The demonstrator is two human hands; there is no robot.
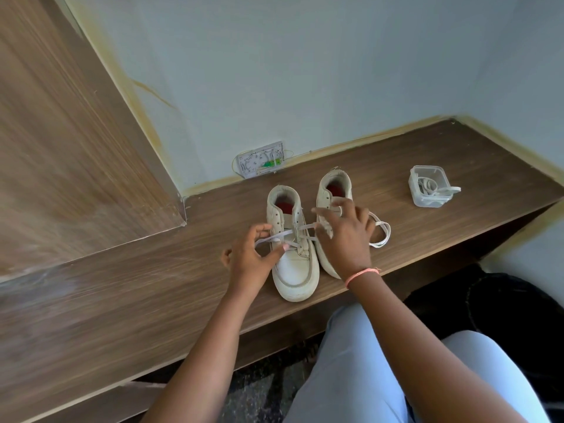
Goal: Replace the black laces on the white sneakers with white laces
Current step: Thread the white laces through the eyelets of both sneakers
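The left hand (248, 254) pinches one end of the white lace (276, 236), already crossed through the lower eyelets of the near sneaker (294, 264) just beside it. The right hand (343, 236) grips the other end, covering the second sneaker (334, 184), which appears unlaced. Beyond it, a plastic box (428, 187) holds another lace. No black laces show; roughly half remains.

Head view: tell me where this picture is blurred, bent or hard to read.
Head view: the wooden panel at left is smeared with streaky blur; wide-angle distortion bows the shelf edges; light is soft and even, with no glare; the right hand looks slightly blurred; the left sneaker and plastic box read fairly sharp; the floor under the shelf is too dark to read.
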